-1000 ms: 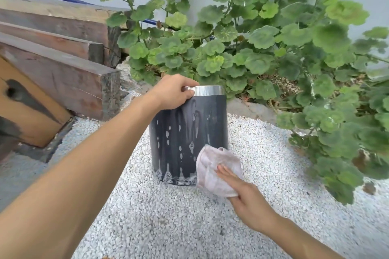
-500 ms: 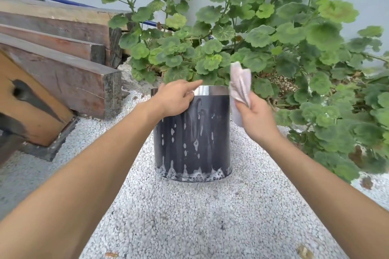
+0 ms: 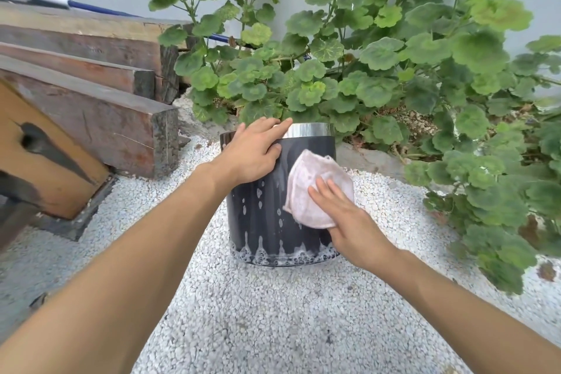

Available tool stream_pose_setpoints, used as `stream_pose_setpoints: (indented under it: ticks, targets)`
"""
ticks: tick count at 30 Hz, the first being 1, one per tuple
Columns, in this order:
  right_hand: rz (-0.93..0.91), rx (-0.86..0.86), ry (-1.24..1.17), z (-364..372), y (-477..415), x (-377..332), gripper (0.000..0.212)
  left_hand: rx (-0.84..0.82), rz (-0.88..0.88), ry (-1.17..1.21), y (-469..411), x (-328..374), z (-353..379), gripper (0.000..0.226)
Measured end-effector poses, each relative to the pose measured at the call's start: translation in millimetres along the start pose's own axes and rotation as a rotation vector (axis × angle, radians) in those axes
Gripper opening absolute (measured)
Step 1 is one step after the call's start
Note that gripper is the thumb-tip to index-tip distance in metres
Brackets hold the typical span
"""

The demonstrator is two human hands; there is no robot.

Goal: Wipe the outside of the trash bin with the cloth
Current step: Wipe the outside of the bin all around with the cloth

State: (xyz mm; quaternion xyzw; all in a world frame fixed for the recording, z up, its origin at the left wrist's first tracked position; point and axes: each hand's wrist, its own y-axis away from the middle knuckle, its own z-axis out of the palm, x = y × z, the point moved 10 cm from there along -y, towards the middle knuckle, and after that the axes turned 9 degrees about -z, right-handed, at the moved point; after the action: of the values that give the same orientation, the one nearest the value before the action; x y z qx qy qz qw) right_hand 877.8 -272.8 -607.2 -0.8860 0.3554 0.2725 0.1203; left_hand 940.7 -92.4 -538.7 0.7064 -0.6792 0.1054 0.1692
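A round black trash bin (image 3: 261, 221) with a silver rim stands upright on white gravel in the middle of the view. Soapy streaks run down its front and foam rings its base. My left hand (image 3: 255, 155) lies over the bin's top left edge, fingers spread across the rim. A pale pink cloth (image 3: 312, 182) is flattened against the bin's right front side, and my right hand (image 3: 343, 215) presses on it with fingers extended. The bin's back is hidden.
Stacked wooden beams (image 3: 91, 94) lie to the left, close to the bin. A large leafy plant (image 3: 394, 76) crowds in behind and to the right of it. A blue-handled tool (image 3: 91, 6) rests on the beams. White gravel (image 3: 273, 313) covers the ground in front.
My right hand came down from the bin's upper right rim with the cloth and now presses it on the right front side. The left hand stays on the rim.
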Motion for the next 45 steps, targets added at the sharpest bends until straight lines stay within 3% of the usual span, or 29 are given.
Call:
stream_pose_setpoints:
  ticks: [6, 10, 14, 17, 19, 22, 28, 45]
  targets:
    - [0.021, -0.099, -0.039, 31, 34, 7, 0.085, 0.040, 0.013, -0.068, -3, 0, 4, 0.058]
    - [0.064, -0.051, -0.278, 34, 49, 8, 0.074, 0.080, 0.029, -0.105, 1, -1, 7, 0.058]
    - [0.413, 0.231, -0.820, 7, 54, 20, 0.042, 0.097, 0.045, -0.073, 6, -1, 7, 0.059]
    - [0.501, 0.479, -0.930, -33, 37, 32, 0.032, 0.110, 0.061, -0.057, 10, -5, 5, 0.061]
    - [0.394, 0.581, -0.844, -65, 19, 26, 0.033, 0.114, 0.070, -0.069, 12, -5, 7, 0.062]
    - [0.193, 0.584, -0.521, -99, -11, 7, 0.039, 0.127, 0.067, -0.088, 15, -3, 10, 0.064]
    - [0.020, 0.310, -0.046, -56, -60, -15, 0.064, 0.132, 0.069, -0.084, 15, -3, 10, 0.063]
    - [0.001, -0.066, 0.078, 45, 18, -23, 0.090, 0.100, 0.077, -0.105, 9, -7, 8, 0.071]
